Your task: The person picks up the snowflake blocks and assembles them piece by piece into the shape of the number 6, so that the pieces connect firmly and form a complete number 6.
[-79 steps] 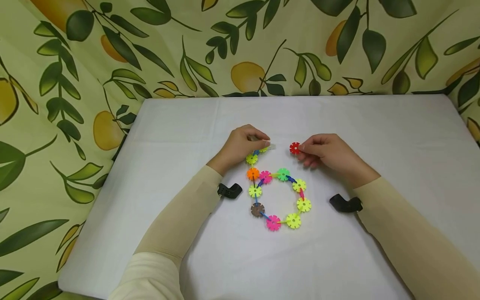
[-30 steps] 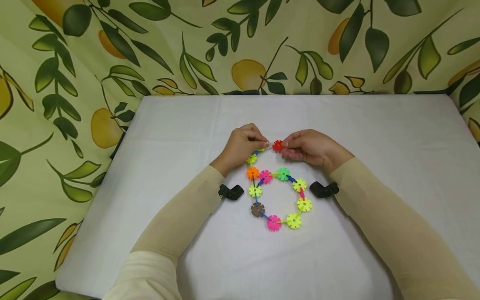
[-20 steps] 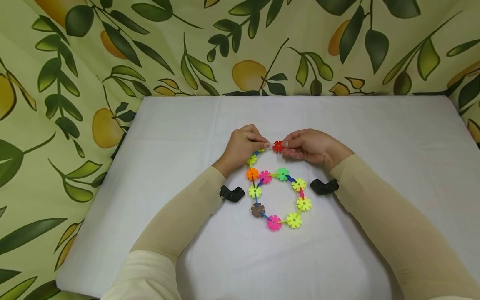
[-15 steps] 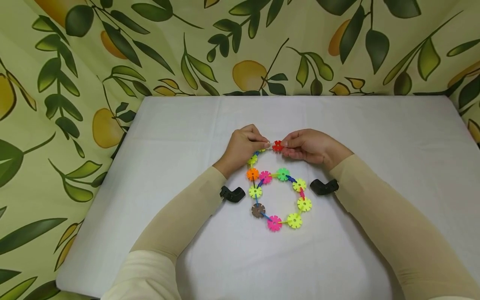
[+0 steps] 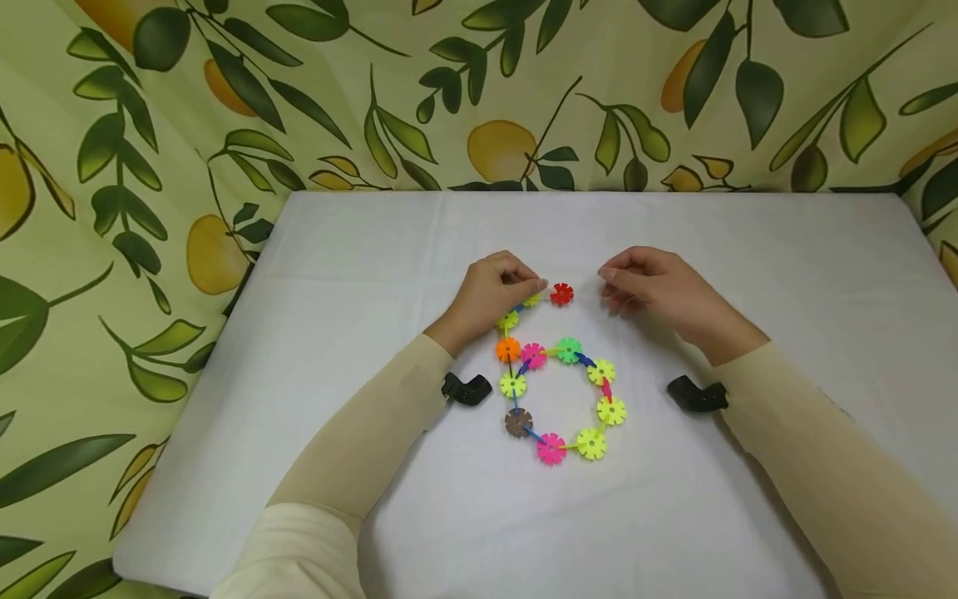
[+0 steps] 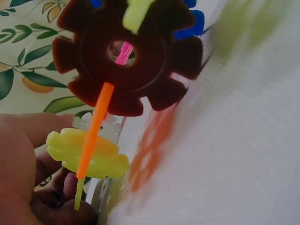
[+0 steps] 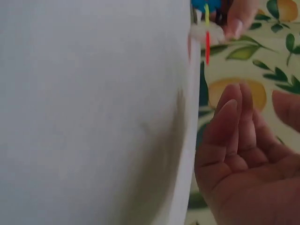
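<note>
Left hand: your left hand (image 5: 490, 291) pinches the upper end of the chain of discs (image 5: 557, 391), fingertips curled on the pale piece (image 5: 540, 289) at the chain's tip; the left wrist view shows the fingers (image 6: 28, 164) closed just beside a yellow disc (image 6: 89, 152).
Right hand: your right hand (image 5: 659, 287) holds nothing, fingers loosely curled; in the right wrist view the palm (image 7: 248, 173) lies relaxed. It sits at 3 o'clock of the red disc, near but apart.
Red disc: the red disc (image 5: 561, 293) is joined to the chain's tip, just at 3 o'clock of your left fingertips.
Chain of discs: a ring of yellow, pink, green, orange and brown discs lying flat mid-table, with a short arm running up toward 12 o'clock to your left hand.
Table: white table (image 5: 374, 241), the chain near its centre.
Backdrop: leaf-and-lemon cloth (image 5: 299, 100) at 12 and 9 o'clock of the table.
Wrist cameras: black mounts (image 5: 464, 388) and (image 5: 696, 394) under each wrist.
</note>
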Demonstrator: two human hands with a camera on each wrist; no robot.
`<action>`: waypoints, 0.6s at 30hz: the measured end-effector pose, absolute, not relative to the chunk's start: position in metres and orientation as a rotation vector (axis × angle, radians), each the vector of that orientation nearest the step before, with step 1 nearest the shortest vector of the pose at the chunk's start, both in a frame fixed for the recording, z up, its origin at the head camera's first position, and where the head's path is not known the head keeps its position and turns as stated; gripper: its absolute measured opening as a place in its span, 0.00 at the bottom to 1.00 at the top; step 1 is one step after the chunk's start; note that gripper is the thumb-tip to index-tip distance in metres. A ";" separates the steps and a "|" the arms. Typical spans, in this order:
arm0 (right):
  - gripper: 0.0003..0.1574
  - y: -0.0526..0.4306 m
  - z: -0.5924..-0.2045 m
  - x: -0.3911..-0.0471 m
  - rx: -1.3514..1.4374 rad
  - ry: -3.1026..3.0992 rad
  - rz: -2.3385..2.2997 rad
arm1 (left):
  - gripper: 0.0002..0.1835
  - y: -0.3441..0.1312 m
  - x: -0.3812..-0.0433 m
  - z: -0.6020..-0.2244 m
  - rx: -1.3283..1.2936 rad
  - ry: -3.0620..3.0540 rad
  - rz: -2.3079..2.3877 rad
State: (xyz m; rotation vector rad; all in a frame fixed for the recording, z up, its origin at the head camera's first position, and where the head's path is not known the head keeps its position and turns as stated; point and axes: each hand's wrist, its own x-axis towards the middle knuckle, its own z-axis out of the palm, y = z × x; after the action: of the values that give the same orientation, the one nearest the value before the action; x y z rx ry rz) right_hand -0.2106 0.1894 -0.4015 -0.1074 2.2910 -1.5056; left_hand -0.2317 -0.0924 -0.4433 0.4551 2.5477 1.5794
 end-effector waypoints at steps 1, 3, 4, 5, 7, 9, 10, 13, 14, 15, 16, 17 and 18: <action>0.25 0.199 -0.400 -0.206 -0.126 2.339 -1.479 | 0.07 -0.092 -0.231 -0.442 0.442 2.544 1.576; 0.24 0.219 -0.399 -0.197 -0.175 2.406 -1.458 | 0.08 -0.092 -0.230 -0.440 0.417 2.533 1.570; 0.24 0.230 -0.399 -0.192 -0.186 2.431 -1.445 | 0.08 -0.092 -0.229 -0.439 0.410 2.527 1.564; 0.24 0.241 -0.399 -0.187 -0.196 2.450 -1.446 | 0.08 -0.093 -0.229 -0.438 0.412 2.522 1.552; 0.23 0.264 -0.401 -0.178 -0.211 2.481 -1.433 | 0.09 -0.093 -0.229 -0.436 0.428 2.515 1.523; 0.23 0.286 -0.405 -0.170 -0.221 2.504 -1.412 | 0.08 -0.094 -0.230 -0.435 0.451 2.517 1.495; 0.23 0.296 -0.407 -0.167 -0.242 2.518 -1.382 | 0.08 -0.095 -0.230 -0.435 0.461 2.521 1.481; 0.26 0.322 -0.419 -0.160 -0.351 2.540 -1.317 | 0.08 -0.096 -0.230 -0.435 0.470 2.539 1.455; 0.28 0.329 -0.423 -0.158 -0.395 2.536 -1.297 | 0.09 -0.097 -0.230 -0.435 0.471 2.547 1.451; 0.30 0.335 -0.426 -0.156 -0.445 2.524 -1.288 | 0.10 -0.097 -0.231 -0.435 0.468 2.551 1.449; 0.32 0.340 -0.430 -0.154 -0.498 2.511 -1.277 | 0.11 -0.097 -0.231 -0.435 0.465 2.557 1.447; 0.34 0.345 -0.432 -0.153 -0.542 2.491 -1.271 | 0.11 -0.098 -0.231 -0.435 0.461 2.561 1.445; 0.35 0.348 -0.435 -0.151 -0.593 2.468 -1.269 | 0.12 -0.098 -0.232 -0.435 0.456 2.564 1.446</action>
State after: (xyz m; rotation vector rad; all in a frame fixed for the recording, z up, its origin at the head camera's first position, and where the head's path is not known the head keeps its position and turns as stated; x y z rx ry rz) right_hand -0.1512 0.3478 -0.4347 -0.5927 2.4678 -1.2685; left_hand -0.2316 -0.0981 -0.4354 0.4556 2.5636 1.4460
